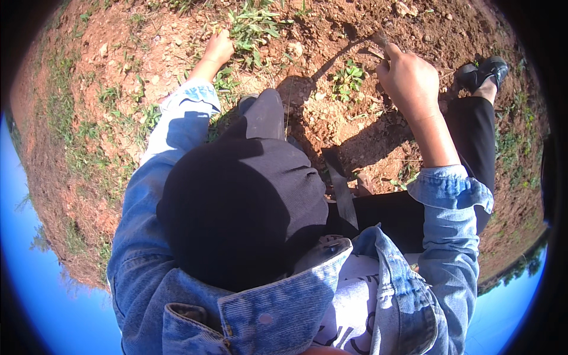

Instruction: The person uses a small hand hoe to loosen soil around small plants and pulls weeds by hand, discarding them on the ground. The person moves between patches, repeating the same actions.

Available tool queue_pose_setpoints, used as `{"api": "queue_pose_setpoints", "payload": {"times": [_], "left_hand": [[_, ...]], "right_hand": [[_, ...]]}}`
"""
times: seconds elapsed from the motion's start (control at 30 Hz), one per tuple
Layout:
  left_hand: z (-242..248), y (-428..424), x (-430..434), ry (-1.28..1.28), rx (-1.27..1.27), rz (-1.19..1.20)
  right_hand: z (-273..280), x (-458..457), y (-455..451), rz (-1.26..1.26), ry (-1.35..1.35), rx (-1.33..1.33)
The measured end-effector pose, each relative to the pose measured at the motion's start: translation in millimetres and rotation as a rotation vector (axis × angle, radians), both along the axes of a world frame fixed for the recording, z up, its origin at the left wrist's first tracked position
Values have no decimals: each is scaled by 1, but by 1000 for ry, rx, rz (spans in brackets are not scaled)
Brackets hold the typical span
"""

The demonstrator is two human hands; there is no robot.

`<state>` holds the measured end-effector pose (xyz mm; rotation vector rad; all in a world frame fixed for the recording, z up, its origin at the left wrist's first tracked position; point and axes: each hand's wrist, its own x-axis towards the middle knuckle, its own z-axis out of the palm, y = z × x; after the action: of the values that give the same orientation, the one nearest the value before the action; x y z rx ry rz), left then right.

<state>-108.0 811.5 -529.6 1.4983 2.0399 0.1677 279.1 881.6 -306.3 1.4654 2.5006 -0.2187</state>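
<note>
My left hand (219, 48) is low at the left side of a clump of green weeds (255, 29) growing in reddish soil. Its curled fingers touch or nearly touch the leaves, and the fingertips are hidden. My right hand (412, 82) is a fist around a slim hand tool, whose handle the fist covers. Only the tool's dark end (379, 39) shows, at the soil just beyond the knuckles. A thin shadow runs from that end across the ground. Between my hands grows a smaller leafy green plant (348, 80).
Cloddy dry soil (146, 49) with stones and scattered weeds spreads all around. A black shoe (483, 73) stands at the right, below a black trouser leg. A dark cap (244, 208) covers much of the lower middle. A dark strap (341, 186) hangs beside it.
</note>
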Motion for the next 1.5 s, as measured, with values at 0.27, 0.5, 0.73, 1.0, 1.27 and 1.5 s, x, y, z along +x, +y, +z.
{"api": "queue_pose_setpoints", "payload": {"times": [0.27, 0.5, 0.73, 1.0, 1.27, 1.5], "left_hand": [[46, 3, -29, -973, 304, 1155], [119, -8, -72, -1032, 367, 915], [60, 8, 12, 58, -72, -102], [16, -14, 31, 85, 93, -176], [6, 4, 19, -707, 31, 849], [68, 7, 5, -377, -169, 456]], "right_hand": [[1, -5, 1, 18, 3, -11], [1, -4, 0, -12, 7, -31], [3, -7, 0, 14, -1, -18], [2, -6, 0, 22, 7, 3], [2, -4, 0, -10, -20, -41], [2, -5, 1, 14, 11, -4]]}}
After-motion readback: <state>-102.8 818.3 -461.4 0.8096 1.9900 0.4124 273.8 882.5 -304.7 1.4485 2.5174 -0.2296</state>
